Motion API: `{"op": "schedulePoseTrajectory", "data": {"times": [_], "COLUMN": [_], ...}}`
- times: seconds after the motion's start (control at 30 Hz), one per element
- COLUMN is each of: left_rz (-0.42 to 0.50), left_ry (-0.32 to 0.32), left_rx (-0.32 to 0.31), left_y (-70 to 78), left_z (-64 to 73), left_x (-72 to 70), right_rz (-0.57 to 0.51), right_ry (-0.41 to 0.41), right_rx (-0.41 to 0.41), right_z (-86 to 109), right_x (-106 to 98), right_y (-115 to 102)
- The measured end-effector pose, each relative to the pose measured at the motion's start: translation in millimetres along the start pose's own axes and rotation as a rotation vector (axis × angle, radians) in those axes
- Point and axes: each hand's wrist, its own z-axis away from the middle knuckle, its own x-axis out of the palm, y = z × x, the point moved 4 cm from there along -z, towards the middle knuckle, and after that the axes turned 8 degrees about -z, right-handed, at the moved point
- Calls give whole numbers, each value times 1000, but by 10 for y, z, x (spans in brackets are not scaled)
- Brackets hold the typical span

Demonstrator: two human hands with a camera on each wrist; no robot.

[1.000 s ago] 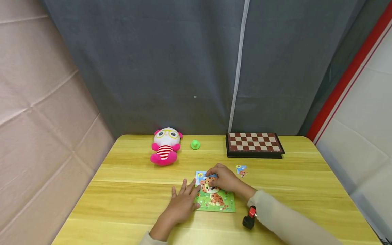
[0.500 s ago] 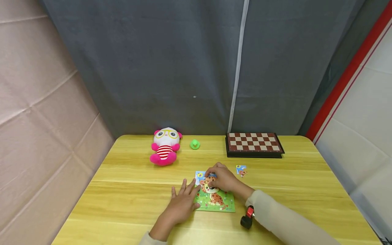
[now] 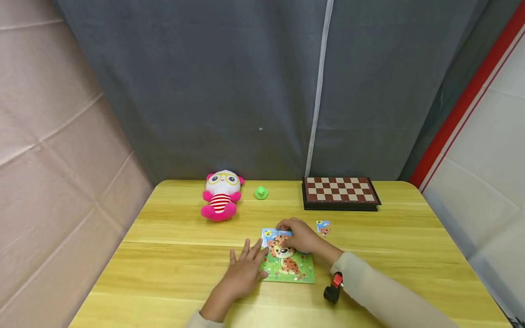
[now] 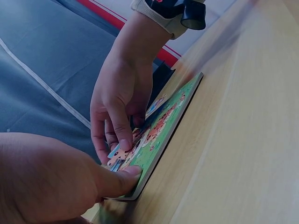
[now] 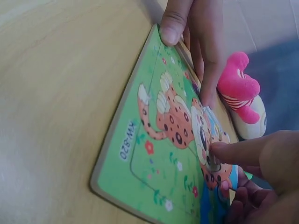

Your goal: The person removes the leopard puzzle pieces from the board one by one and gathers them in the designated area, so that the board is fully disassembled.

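Note:
A leopard jigsaw puzzle [image 3: 293, 275] with a green border lies flat on the table. My left hand [image 3: 242, 275] rests at its left side with fingers spread, and the thumb [image 4: 128, 173] presses on the green border. Over the upper part of the puzzle, my right hand [image 3: 302, 237] pinches a puzzle piece [image 5: 224, 176] showing spotted orange and blue. Thumb on top and fingertips at the far edge hold that piece slightly tilted in the left wrist view. Dark blue backing [image 5: 212, 200] shows at the puzzle's upper right corner. Another puzzle piece [image 3: 323, 227] lies beyond my right hand.
Along the table's back stand a pink and white plush panda [image 3: 222, 196], a small green rubber duck [image 3: 260, 193] and a folded chessboard box [image 3: 341, 193]. Grey curtain [image 3: 205, 91] hangs behind the table [image 3: 164, 273].
My right hand's fingers have shifted slightly right and lifted a little, so more of the leopard's head shows under them. The left hand has stayed in place.

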Motion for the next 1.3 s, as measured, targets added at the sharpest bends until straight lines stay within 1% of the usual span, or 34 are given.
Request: {"op": "schedulePoseTrajectory", "data": {"times": [0.17,0.3,0.4,0.57,0.87,1.1,1.3], "left_rz": [4,-5,-26,-56,-67,-65,-60], "left_ry": [11,22,31,20,10,6,2], "left_rx": [2,7,22,45,45,40,36], "left_y": [5,15,30,47,61,63,61], "left_z": [-6,-18,-24,-25,-18,-18,-17], "left_x": [-10,-15,-14,-3,-2,1,-2], "right_rz": [-10,-44,-63,-81,-93,-101,-138], "right_ry": [6,-16,-34,-49,-60,-55,-47], "right_rx": [12,-6,0,2,0,-22,-21], "right_z": [-33,-37,-32,-28,-21,-12,0], "right_x": [-14,-25,-44,-71,-93,-104,-116], "right_y": [66,95,101,101,101,89,93]}}
